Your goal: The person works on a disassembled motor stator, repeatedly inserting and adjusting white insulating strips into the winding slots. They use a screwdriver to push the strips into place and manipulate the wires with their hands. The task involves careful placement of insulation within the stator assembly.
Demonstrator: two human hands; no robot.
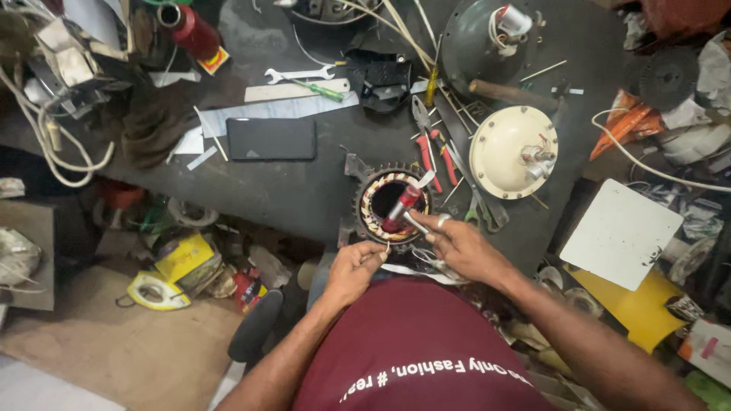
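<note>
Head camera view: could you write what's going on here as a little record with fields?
Setting: dark workbench cluttered with tools
Central thing: round motor stator with copper windings
Right hand: holds a red-handled tool over the stator's middle
Left hand: fingers pinched at the stator's near edge; what they hold is too small to tell
Nearby: red pliers, cream motor cover, black phone

One wound stator point(392, 204), one cream motor cover point(512, 152), one dark phone point(271, 138), one spanner point(299, 74), one green-handled screwdriver point(320, 90), one red-handled pliers point(431, 149).
</note>
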